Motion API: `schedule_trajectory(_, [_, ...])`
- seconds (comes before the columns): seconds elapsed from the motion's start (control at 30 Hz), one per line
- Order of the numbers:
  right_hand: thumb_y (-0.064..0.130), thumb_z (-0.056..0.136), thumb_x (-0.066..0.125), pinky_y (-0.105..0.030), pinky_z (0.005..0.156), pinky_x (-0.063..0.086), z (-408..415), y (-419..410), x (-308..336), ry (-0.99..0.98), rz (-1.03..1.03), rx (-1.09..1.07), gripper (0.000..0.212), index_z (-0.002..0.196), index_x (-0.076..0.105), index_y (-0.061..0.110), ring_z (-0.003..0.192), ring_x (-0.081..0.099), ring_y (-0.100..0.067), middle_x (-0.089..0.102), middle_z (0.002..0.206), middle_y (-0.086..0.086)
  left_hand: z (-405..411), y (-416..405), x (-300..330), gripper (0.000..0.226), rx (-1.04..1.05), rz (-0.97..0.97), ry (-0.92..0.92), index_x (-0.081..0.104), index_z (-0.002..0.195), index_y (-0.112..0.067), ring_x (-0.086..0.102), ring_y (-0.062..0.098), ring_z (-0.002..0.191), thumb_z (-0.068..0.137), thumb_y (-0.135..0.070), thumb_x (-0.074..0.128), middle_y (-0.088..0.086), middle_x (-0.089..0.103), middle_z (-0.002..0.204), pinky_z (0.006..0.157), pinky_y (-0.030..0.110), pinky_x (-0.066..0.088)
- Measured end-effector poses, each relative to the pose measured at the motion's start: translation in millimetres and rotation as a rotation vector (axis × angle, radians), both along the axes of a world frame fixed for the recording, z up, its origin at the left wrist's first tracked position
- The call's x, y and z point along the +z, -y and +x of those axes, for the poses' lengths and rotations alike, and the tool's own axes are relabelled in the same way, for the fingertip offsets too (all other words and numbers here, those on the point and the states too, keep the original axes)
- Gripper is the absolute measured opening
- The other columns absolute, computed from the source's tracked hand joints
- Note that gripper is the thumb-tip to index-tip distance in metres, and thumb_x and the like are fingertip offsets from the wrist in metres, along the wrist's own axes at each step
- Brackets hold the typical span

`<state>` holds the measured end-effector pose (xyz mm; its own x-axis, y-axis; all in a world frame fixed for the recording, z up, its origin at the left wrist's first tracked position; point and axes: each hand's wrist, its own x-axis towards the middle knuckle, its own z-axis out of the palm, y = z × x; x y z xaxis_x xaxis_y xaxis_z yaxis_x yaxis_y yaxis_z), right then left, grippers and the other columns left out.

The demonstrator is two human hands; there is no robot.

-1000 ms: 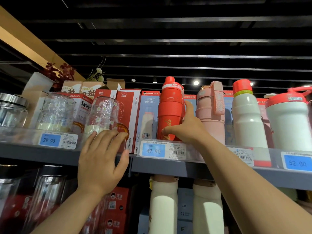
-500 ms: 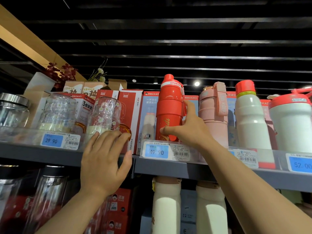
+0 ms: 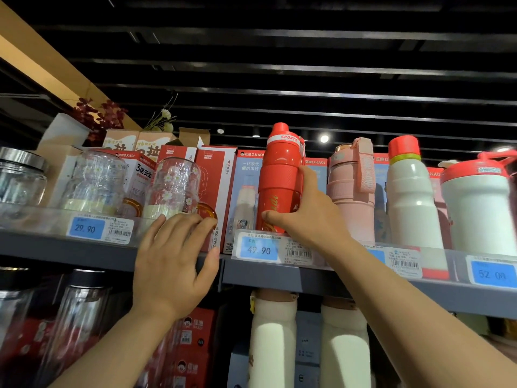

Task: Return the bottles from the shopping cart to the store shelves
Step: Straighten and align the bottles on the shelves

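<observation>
A red sports bottle (image 3: pixel 279 175) stands upright on the grey upper shelf (image 3: pixel 84 252), behind a 49.90 price tag. My right hand (image 3: pixel 305 217) grips its lower body, thumb across the front and fingers round the right side. My left hand (image 3: pixel 173 264) is raised in front of the shelf edge with its fingers spread and straight, just below a flowered glass mug; it holds nothing. Whether it touches the shelf lip I cannot tell.
Right of the red bottle stand a pink bottle (image 3: pixel 351 191), a white bottle with a red cap (image 3: pixel 409 194) and a wide white jug (image 3: pixel 478 208). Boxes (image 3: pixel 212 191) and glass mugs (image 3: pixel 176 189) fill the left. Cream bottles (image 3: pixel 272 340) stand on the shelf below.
The red bottle and my right hand have shifted slightly left on the shelf. My left hand stays at the shelf edge.
</observation>
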<state>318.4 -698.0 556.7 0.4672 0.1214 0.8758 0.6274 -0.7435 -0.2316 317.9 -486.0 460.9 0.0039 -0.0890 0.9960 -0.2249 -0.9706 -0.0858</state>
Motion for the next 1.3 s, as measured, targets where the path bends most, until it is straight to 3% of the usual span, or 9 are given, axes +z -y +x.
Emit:
schedule_trajectory(0.13, [0.067, 0.073, 0.066, -0.034, 0.081, 0.043, -15, 16, -1, 0.110, -0.103, -0.198, 0.100, 0.149, 0.011, 0.034, 0.109, 0.053, -0.023, 0.052, 0.126, -0.003, -2, -1, -2, 0.049, 0.002, 0.012, -0.035, 0.059, 0.126, -0.013, 0.050, 0.025, 0.115, 0.094, -0.040, 0.033, 0.008, 0.063, 0.118, 0.106, 0.047, 0.030])
schedule_trajectory(0.23, [0.062, 0.079, 0.060, -0.038, 0.083, 0.044, -24, 46, -3, 0.220, -0.151, -0.470, 0.084, 0.146, 0.023, 0.027, 0.115, 0.046, -0.027, 0.047, 0.128, -0.006, -3, -2, -2, 0.054, 0.013, 0.006, -0.058, 0.058, 0.128, -0.013, 0.051, 0.027, 0.115, 0.098, -0.043, 0.026, 0.009, 0.062, 0.120, 0.106, 0.048, 0.030])
schedule_trajectory(0.3, [0.058, 0.079, 0.064, -0.039, 0.083, 0.044, -22, 66, -2, 0.156, -0.099, -0.514, 0.083, 0.144, 0.025, 0.024, 0.116, 0.044, -0.030, 0.043, 0.129, -0.008, -5, 0, -2, 0.057, 0.017, -0.004, -0.092, 0.057, 0.130, -0.013, 0.050, 0.028, 0.116, 0.099, -0.045, 0.021, 0.010, 0.062, 0.121, 0.107, 0.048, 0.029])
schedule_trajectory(0.43, [0.050, 0.073, 0.076, -0.038, 0.079, 0.043, -9, 89, 6, 0.061, 0.025, -0.430, 0.092, 0.144, 0.024, 0.022, 0.116, 0.045, -0.034, 0.039, 0.133, -0.013, -13, 10, -2, 0.066, -0.013, -0.091, -0.172, 0.052, 0.136, -0.017, 0.044, 0.025, 0.125, 0.100, -0.055, 0.011, 0.008, 0.058, 0.129, 0.112, 0.045, 0.020])
schedule_trajectory(0.57, [0.056, 0.068, 0.077, -0.044, 0.086, 0.047, 2, 89, 7, -0.002, 0.088, -0.361, 0.104, 0.146, 0.014, 0.025, 0.110, 0.052, -0.040, 0.037, 0.133, -0.017, -22, 48, 4, 0.064, -0.044, -0.076, -0.170, 0.035, 0.146, -0.026, 0.030, 0.022, 0.138, 0.097, -0.060, 0.011, 0.005, 0.042, 0.147, 0.117, 0.035, 0.000])
schedule_trajectory(0.73, [0.048, 0.071, 0.079, -0.036, 0.087, 0.044, 6, 92, 9, -0.113, 0.095, -0.277, 0.122, 0.151, -0.010, 0.025, 0.115, 0.054, -0.035, 0.049, 0.135, -0.016, -12, 92, 21, 0.060, -0.060, -0.040, -0.147, 0.034, 0.146, -0.027, 0.035, 0.024, 0.137, 0.094, -0.055, 0.024, 0.004, 0.043, 0.148, 0.116, 0.047, 0.015])
schedule_trajectory(0.97, [0.040, 0.072, 0.082, -0.030, 0.075, 0.038, 13, 96, 13, -0.188, 0.072, -0.270, 0.125, 0.151, -0.013, 0.019, 0.111, 0.057, -0.030, 0.053, 0.131, -0.013, -9, 92, 14, 0.055, -0.051, 0.021, -0.068, 0.047, 0.140, -0.021, 0.049, 0.028, 0.125, 0.093, -0.045, 0.032, 0.006, 0.054, 0.136, 0.108, 0.049, 0.033])
schedule_trajectory(1.17, [0.036, 0.070, 0.081, -0.030, 0.071, 0.041, 15, 100, 15, -0.168, 0.090, -0.174, 0.114, 0.149, 0.001, 0.022, 0.095, 0.057, -0.026, 0.057, 0.120, -0.010, -9, 92, 14, 0.059, -0.061, -0.034, -0.123, 0.038, 0.144, -0.027, 0.046, 0.030, 0.128, 0.090, -0.051, 0.032, 0.006, 0.044, 0.145, 0.099, 0.050, 0.040])
schedule_trajectory(1.3, [0.038, 0.065, 0.081, -0.041, 0.082, 0.055, 5, 112, 18, -0.207, 0.096, 0.005, 0.103, 0.142, 0.014, 0.032, 0.095, 0.063, -0.022, 0.059, 0.113, -0.002, -9, 91, 13, 0.063, -0.040, -0.033, -0.153, 0.037, 0.145, -0.028, 0.044, 0.031, 0.130, 0.089, -0.055, 0.027, 0.005, 0.041, 0.149, 0.101, 0.051, 0.038])
